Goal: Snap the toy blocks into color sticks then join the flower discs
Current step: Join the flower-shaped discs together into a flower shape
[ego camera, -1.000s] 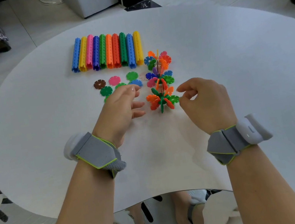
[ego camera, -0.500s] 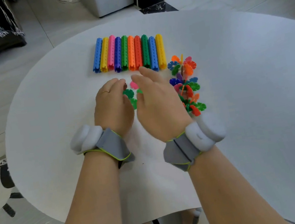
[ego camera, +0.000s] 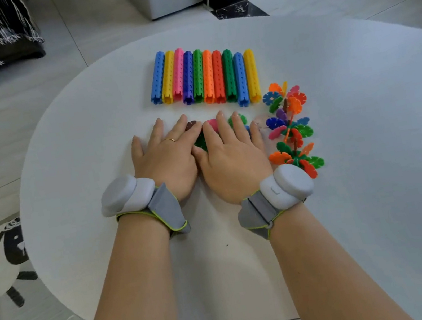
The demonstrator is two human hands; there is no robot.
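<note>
The joined flower-disc chain [ego camera: 290, 129] lies lengthwise away from the person, just right of the loose flower discs [ego camera: 212, 124], on which the left hand [ego camera: 165, 159] and right hand [ego camera: 231, 156] rest flat with straight fingers, gripping nothing, near the color sticks [ego camera: 204, 77] on the bench [ego camera: 84, 142].

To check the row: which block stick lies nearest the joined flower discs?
The yellow plastic block stick at the row's right end; the other yellow stick lies second from left.
</note>
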